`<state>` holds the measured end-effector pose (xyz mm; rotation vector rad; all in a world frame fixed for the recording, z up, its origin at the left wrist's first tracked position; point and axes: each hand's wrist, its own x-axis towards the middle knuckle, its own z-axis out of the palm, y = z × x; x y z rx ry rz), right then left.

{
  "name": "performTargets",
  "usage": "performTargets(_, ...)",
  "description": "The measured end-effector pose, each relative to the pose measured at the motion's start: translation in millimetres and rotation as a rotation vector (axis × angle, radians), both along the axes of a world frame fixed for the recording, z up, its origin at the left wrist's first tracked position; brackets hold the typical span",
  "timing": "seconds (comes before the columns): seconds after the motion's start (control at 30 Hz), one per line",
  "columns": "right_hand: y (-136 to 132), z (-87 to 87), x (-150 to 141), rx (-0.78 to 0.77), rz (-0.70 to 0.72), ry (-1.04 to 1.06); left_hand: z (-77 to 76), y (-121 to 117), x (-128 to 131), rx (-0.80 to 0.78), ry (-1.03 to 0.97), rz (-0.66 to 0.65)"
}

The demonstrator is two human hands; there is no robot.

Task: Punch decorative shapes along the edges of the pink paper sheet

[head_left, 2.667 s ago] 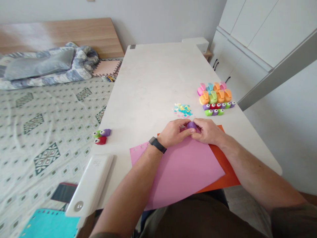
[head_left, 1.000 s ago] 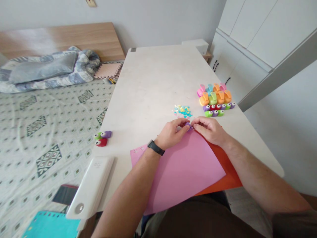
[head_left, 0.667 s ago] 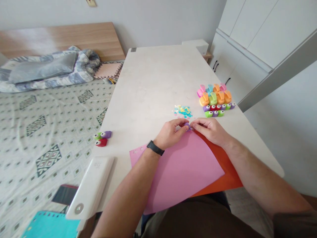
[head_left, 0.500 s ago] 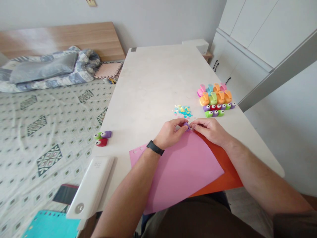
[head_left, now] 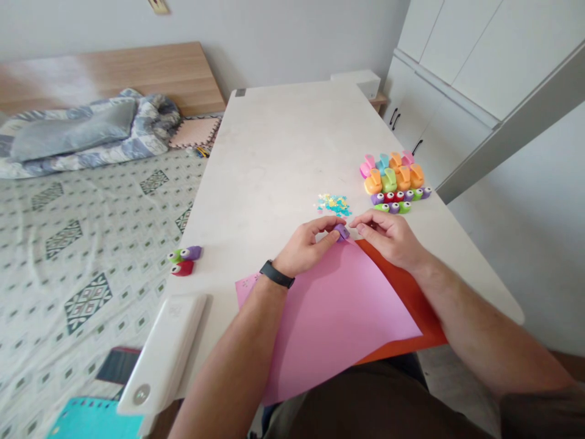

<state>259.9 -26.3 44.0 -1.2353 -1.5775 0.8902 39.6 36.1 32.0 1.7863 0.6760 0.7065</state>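
Note:
My left hand (head_left: 305, 245), with a black band on its wrist, grips a small purple craft punch (head_left: 342, 231) between thumb and fingers. The punch sits at the top corner of a pink sheet of paper (head_left: 338, 311), whose other corner on the left has small cut-out shapes. My right hand (head_left: 388, 236) is just to the right of the punch, apart from it, with thumb and forefinger slightly spread and nothing visible between them. Beneath the pink sheet and the right forearm lies an orange sheet (head_left: 402, 286). Colourful paper cut-outs (head_left: 334, 204) lie just beyond my left hand.
Several larger lever punches (head_left: 395, 172) and small eye-topped punches (head_left: 402, 198) stand in rows at the right on the white table (head_left: 274, 146). Three small punches (head_left: 185, 259) and a white laminator-like device (head_left: 164, 350) are along the left edge. A bed (head_left: 100, 244) adjoins it.
My right hand has drawn slightly away to the right from the punch, and its fingers have parted. The left hand keeps the purple punch, now showing more fully. The camera view has shifted slightly.

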Motion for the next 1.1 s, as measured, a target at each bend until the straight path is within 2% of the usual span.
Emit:
performTargets(0.2, -0.9, -1.1, 1.7, 0.065, 0.049, -0.044, 2.7, 2.2, -2.6, -0.013, -0.008, -0.07)
performTargets(0.4, -2.9, 3.2, 0.8, 0.096, 0.073, -0.129, 4.1, 2.6, -3.5, -0.029, -0.008, -0.083)
performTargets(0.9, -3.4, 7.5, -1.8, 0.192, 0.126, -0.223, 6.5, 1.0, -2.3, -0.021, 0.037, -0.051)
performTargets(1.1, -2.6, 7.1, -2.0, 0.165, 0.128, -0.214, 5.9, -1.8, 0.0, -0.018, 0.044, -0.035)
